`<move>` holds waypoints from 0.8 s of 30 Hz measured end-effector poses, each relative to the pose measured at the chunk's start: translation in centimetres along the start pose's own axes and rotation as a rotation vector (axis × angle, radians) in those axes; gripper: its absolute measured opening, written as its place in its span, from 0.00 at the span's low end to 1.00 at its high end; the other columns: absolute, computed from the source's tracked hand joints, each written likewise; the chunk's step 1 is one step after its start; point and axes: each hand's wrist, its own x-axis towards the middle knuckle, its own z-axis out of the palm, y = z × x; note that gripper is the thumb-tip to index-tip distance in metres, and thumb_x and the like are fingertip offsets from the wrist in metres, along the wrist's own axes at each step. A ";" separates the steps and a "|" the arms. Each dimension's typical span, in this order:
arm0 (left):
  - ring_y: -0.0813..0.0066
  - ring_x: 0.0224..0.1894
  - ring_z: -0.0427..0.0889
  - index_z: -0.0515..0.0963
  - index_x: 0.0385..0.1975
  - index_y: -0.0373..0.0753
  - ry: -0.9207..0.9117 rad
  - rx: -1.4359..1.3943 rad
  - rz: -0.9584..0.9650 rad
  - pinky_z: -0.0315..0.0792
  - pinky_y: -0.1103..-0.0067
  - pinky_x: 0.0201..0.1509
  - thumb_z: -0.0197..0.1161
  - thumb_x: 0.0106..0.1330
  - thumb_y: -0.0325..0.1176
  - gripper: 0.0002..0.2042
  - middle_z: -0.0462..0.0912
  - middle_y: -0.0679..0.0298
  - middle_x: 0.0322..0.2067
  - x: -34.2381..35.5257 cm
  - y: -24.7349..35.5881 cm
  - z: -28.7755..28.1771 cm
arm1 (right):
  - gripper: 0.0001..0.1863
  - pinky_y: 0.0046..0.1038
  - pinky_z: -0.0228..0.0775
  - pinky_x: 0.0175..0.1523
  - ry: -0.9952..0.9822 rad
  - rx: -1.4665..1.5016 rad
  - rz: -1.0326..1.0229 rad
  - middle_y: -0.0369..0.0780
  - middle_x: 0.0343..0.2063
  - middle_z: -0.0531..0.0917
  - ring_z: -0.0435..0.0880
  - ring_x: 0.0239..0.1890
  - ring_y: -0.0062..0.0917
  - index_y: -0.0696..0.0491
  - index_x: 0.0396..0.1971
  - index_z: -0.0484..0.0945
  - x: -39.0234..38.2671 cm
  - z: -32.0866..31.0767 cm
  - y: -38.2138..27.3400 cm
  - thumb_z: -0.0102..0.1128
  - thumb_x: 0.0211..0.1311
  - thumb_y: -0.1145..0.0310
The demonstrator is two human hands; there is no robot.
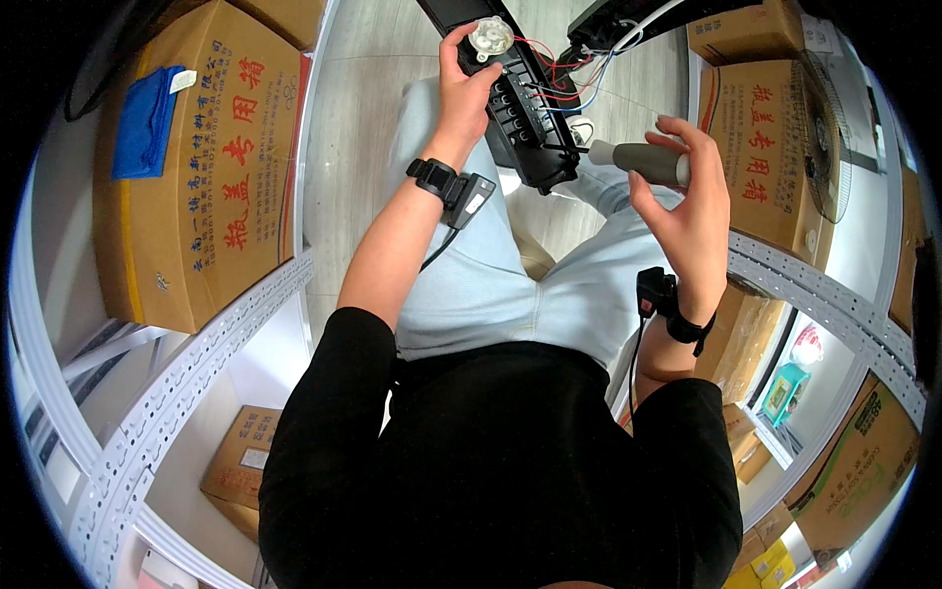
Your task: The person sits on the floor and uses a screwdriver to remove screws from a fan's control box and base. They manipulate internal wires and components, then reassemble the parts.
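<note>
My left hand (pixel 463 103) is closed, pinching a round translucent part (pixel 491 37) with red wires at its edge, its thumb against a black control housing (pixel 549 169). Rows of dark switch-like knobs line the open housing, which slants over my knees. Red, white and blue wires (pixel 589 86) run from it to a black part (pixel 601 27) at the upper right. In my right hand (pixel 692 187) is a screwdriver (pixel 643 162) with a thick grey handle, held between thumb and fingers. Its dark shaft points left toward the housing's lower end; whether the tip touches a screw is too small to tell.
White metal shelves (pixel 196 388) stand close on both sides, stacked with cardboard boxes (pixel 211 167). A blue cloth (pixel 147 128) hangs on the left box. At the right, a round wire fan grille (pixel 826 137) leans by another box (pixel 756 147). Grey floor (pixel 358 147) shows beyond my legs.
</note>
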 end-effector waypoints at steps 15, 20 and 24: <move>0.73 0.55 0.75 0.65 0.60 0.44 0.003 0.008 0.009 0.74 0.76 0.57 0.56 0.59 0.12 0.29 0.73 0.63 0.54 -0.1 0.0 -0.1 | 0.26 0.29 0.77 0.42 -0.051 -0.031 0.113 0.42 0.37 0.83 0.85 0.40 0.34 0.51 0.52 0.74 -0.2 0.2 -0.8 0.73 0.53 0.67; 0.74 0.54 0.75 0.66 0.60 0.44 -0.001 0.005 0.001 0.74 0.76 0.57 0.56 0.59 0.12 0.29 0.73 0.63 0.54 0.0 -0.2 -0.2 | 0.25 0.31 0.77 0.45 -0.037 -0.046 0.183 0.42 0.37 0.83 0.85 0.42 0.36 0.51 0.52 0.75 0.0 0.1 -1.0 0.72 0.53 0.70; 0.74 0.55 0.75 0.66 0.60 0.44 0.003 0.005 0.015 0.73 0.77 0.57 0.56 0.59 0.12 0.29 0.73 0.63 0.54 0.1 -0.4 -0.3 | 0.25 0.32 0.78 0.43 -0.048 -0.022 0.030 0.43 0.39 0.82 0.86 0.38 0.36 0.52 0.50 0.76 -0.3 -0.2 0.1 0.75 0.53 0.65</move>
